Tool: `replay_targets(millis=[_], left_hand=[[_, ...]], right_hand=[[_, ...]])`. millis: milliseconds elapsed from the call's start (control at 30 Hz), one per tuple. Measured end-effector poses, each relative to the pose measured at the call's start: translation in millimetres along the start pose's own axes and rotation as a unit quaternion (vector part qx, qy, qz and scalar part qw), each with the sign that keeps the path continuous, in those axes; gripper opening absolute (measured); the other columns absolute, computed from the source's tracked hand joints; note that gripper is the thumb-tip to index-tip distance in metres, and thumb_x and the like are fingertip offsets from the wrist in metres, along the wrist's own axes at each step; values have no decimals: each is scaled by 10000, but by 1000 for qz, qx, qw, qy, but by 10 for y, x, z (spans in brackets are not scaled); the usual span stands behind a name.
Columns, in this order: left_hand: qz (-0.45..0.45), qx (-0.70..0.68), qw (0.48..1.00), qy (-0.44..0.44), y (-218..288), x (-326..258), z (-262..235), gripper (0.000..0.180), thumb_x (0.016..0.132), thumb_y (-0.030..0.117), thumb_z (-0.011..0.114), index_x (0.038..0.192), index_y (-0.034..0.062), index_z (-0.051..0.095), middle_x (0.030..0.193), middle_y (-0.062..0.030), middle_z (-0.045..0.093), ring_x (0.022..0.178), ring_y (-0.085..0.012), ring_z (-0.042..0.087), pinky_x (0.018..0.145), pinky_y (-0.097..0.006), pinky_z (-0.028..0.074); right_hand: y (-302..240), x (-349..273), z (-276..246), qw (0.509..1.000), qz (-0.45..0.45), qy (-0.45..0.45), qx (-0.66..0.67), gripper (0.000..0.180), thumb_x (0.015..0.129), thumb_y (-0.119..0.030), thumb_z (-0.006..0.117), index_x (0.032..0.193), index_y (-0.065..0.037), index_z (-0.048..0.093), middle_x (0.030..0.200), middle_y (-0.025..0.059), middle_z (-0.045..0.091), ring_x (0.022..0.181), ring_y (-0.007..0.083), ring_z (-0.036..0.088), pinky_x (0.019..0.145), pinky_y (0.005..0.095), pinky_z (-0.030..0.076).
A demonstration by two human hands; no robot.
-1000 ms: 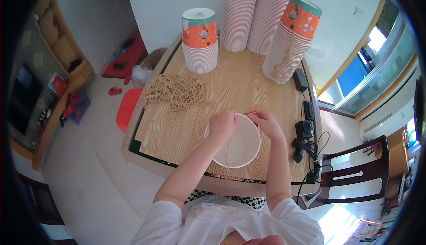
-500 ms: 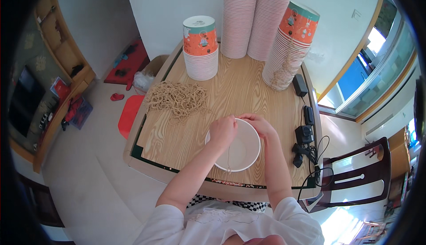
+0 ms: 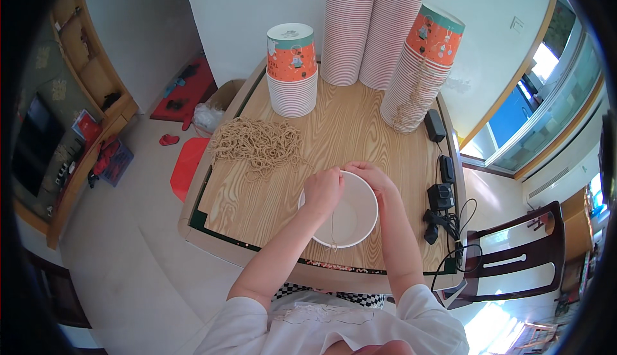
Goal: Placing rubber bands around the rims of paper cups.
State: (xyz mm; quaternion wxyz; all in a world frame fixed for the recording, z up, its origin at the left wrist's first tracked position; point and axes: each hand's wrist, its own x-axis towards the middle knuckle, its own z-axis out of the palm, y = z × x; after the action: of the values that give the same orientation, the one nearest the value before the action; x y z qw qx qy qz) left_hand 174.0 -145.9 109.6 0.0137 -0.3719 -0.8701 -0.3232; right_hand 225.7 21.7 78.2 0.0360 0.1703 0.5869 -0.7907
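White paper tub (image 3: 356, 218) on the bench (image 3: 347, 133), mouth upward, its long axis roughly upright: it lies just beneath and to the near side of both hands. The left hand (image 3: 323, 189), curled closed, overlaps the left rim; the right hand (image 3: 368, 176) bends at the far rim; what either pinches cannot be told. Twine (image 3: 332, 227) runs inside to the near rim; the twine tangle (image 3: 257, 146) lies far left, nearer the left hand
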Motion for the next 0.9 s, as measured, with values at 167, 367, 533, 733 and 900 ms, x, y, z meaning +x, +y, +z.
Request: replay_targets(millis=[167, 367, 533, 733, 900], left_hand=[[-5, -5, 1000, -8, 0, 10, 42, 147, 860, 185, 576, 822, 69, 659, 758, -154, 679, 728, -343, 674, 652, -465, 526], [-1, -11, 1000, -29, 56, -23, -47, 102, 846, 159, 598, 858, 68, 642, 785, -145, 680, 751, -341, 673, 662, -471, 524], [40, 16, 999, 5, 175, -24, -198, 115, 844, 86, 592, 945, 31, 595, 963, -178, 644, 840, -351, 666, 700, -451, 538], [65, 59, 995, -37, 49, 125, -169, 107, 842, 69, 567, 914, 9, 620, 936, -184, 634, 837, -345, 672, 705, -440, 549], [64, 66, 994, -65, -9, 226, -129, 115, 842, 80, 569, 910, 12, 632, 934, -186, 635, 839, -343, 671, 696, -439, 548]], right_hand=[[-16, -18, -21, 999, -2, -22, 36, 173, 941, -196, 609, 958, -32, 663, 836, 23, 663, 711, 97, 632, 605, 239, 520], [-31, -37, -8, 999, -2, -8, 31, 164, 927, -192, 624, 959, -35, 659, 836, 22, 664, 707, 97, 634, 603, 236, 518], [-88, -100, 15, 1000, -4, 19, 5, 171, 922, -209, 634, 943, -41, 659, 830, 9, 660, 707, 87, 627, 598, 231, 512], [-213, -208, 167, 984, -29, 68, -160, 128, 924, -171, 611, 905, -53, 658, 798, -18, 636, 689, 50, 572, 601, 215, 473], [-221, -177, 141, 978, -94, 81, -170, 131, 923, -146, 606, 874, -35, 656, 767, -31, 620, 681, 43, 554, 593, 214, 457]])
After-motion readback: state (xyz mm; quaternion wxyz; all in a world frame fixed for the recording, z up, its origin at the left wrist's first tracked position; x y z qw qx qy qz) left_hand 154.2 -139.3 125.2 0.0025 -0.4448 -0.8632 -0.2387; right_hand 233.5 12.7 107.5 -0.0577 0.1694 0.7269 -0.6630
